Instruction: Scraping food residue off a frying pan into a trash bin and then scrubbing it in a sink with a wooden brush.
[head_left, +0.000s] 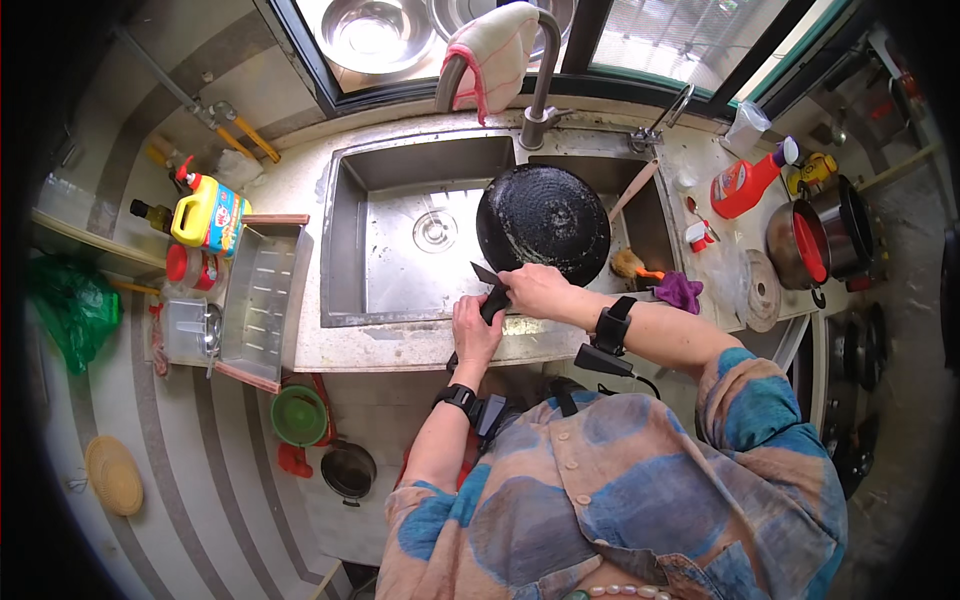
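A black wok (544, 221) lies bottom up over the right part of the steel sink (352, 319), its underside worn and speckled. My left hand (477, 330) is wrapped around a black handle (493, 303) at the sink's front edge. A dark, pointed flat piece (486, 274) projects from the handle's top; whether this is the wok's own handle or a separate tool, I cannot tell. My right hand (536, 289) is at the wok's near rim, its fingertips against the top of the handle. What its fingers grip is hidden.
Right of the wok are a pink-handled utensil (636, 187), a brush (627, 264) and a purple cloth (679, 291). A red spray bottle (739, 187) and pots (799, 244) stand farther right. The faucet (534, 124) rises behind. A metal rack (259, 300) and yellow bottle (210, 217) are left.
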